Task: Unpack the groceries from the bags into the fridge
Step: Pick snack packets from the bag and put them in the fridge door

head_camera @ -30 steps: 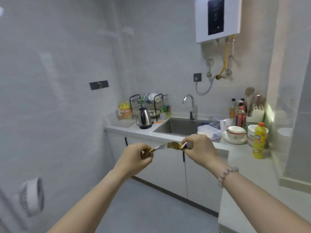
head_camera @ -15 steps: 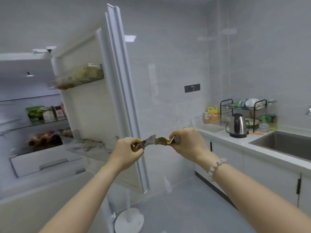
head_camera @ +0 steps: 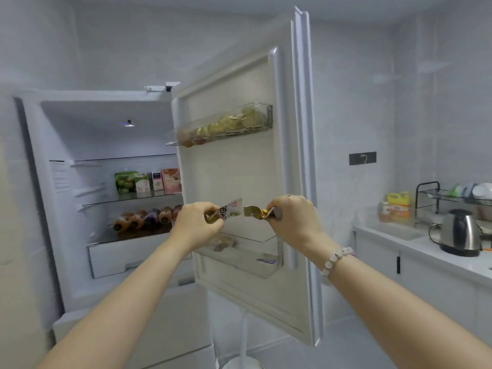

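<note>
Packets [head_camera: 232, 211] of gold-and-white foil stretch between both hands as before, left hand [head_camera: 195, 226] pinching one end, right hand [head_camera: 294, 225] the other. The person has turned: the surface [head_camera: 415, 249] now sits off right, and the open fridge door [head_camera: 234, 177], its lower bin [head_camera: 247, 262] just behind the packets, fills the view, stocked shelves [head_camera: 127, 201] beyond. Carrying seems done; placing remains.
</note>
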{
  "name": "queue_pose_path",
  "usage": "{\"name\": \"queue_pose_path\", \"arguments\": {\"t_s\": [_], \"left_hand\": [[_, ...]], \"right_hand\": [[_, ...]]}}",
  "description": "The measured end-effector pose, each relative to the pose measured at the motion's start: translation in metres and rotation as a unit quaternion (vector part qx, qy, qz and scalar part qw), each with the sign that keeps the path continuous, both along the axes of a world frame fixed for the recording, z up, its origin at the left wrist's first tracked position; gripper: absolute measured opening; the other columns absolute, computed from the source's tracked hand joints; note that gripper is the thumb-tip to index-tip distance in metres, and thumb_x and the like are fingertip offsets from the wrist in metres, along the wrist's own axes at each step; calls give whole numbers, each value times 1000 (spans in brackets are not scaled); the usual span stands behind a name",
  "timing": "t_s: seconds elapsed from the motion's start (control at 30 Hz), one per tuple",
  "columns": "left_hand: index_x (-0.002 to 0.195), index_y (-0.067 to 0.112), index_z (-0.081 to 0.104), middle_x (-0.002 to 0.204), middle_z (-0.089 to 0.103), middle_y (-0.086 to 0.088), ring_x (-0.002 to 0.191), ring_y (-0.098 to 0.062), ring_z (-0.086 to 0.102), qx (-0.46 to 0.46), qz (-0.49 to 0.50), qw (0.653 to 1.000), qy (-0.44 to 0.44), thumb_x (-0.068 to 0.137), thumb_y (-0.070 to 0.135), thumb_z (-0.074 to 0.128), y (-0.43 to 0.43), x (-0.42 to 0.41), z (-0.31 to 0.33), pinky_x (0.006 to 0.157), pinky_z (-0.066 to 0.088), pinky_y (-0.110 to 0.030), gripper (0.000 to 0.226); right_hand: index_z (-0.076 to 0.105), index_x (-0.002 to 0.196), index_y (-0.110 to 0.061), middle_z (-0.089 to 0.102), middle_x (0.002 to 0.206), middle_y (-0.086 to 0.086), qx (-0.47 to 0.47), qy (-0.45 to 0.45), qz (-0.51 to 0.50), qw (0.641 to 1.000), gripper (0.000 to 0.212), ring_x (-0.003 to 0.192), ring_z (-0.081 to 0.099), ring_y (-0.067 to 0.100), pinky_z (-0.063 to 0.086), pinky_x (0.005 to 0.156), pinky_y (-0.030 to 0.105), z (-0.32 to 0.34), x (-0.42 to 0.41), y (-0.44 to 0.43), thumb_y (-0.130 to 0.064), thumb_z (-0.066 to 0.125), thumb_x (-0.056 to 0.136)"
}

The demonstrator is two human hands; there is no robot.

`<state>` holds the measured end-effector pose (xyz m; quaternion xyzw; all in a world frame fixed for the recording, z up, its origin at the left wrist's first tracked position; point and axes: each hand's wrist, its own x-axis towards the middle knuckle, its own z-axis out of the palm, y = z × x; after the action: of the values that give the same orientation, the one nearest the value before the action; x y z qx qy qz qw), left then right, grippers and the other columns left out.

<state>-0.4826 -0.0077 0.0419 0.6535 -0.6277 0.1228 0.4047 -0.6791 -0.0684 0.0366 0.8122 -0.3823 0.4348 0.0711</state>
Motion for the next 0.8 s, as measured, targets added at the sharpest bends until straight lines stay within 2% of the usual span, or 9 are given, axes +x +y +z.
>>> {"name": "queue_pose_path", "arguments": {"t_s": [0.13, 0.2, 0.37, 0.5, 0.63, 0.8], "left_hand": [[100, 17, 71, 92, 69, 1, 83, -13, 61, 22, 3, 1000, 19, 83, 20, 63, -11, 40, -5, 74, 49, -26, 19], [103, 16, 70, 93, 69, 0, 83, -13, 61, 30, 0, 999, 21, 83, 20, 62, -16, 54, -7, 73, 50, -25, 22], [107, 17, 69, 95, 65, 5, 87, -12, 61, 46, -2, 999, 5, 83, 21, 62, -32, 84, -1, 79, 51, -27, 25], [102, 20, 70, 90, 67, 4, 83, -12, 61, 29, 7, 1000, 10, 83, 21, 60, -54, 108, 5, 74, 49, -26, 21], [97, 20, 70, 87, 67, 4, 82, -12, 60, 25, 0, 999, 44, 84, 21, 61, -90, 125, 1, 70, 46, -24, 17], [93, 22, 70, 80, 63, 9, 74, -9, 56, 43, -8, 998, 36, 84, 21, 63, -137, 150, 10, 63, 41, -19, 11]], "right_hand": [[73, 99, -18, 69, 92, 4, 5, 4, -10, 1000, 17, 83, 60, 27, 43, 63, 27, -4, 36, -11, -20, 60, 89], [73, 99, -17, 70, 93, 4, 15, 11, -12, 1000, 17, 84, 61, 28, 48, 66, 30, -2, 50, -18, -19, 60, 89], [72, 102, -18, 69, 93, 5, 28, 35, -24, 999, 17, 84, 61, 29, 49, 67, 32, 3, 76, -37, -20, 60, 89], [71, 102, -17, 68, 93, 5, 42, 47, -24, 998, 18, 83, 60, 29, 47, 66, 31, -2, 96, -56, -18, 58, 89], [68, 101, -14, 66, 97, 5, 39, 100, -31, 994, 20, 84, 61, 29, 49, 65, 33, 4, 116, -84, -14, 52, 90], [67, 102, -20, 65, 94, 2, 13, 127, -47, 991, 22, 84, 59, 24, 40, 61, 25, 23, 139, -116, -15, 49, 91]]}}
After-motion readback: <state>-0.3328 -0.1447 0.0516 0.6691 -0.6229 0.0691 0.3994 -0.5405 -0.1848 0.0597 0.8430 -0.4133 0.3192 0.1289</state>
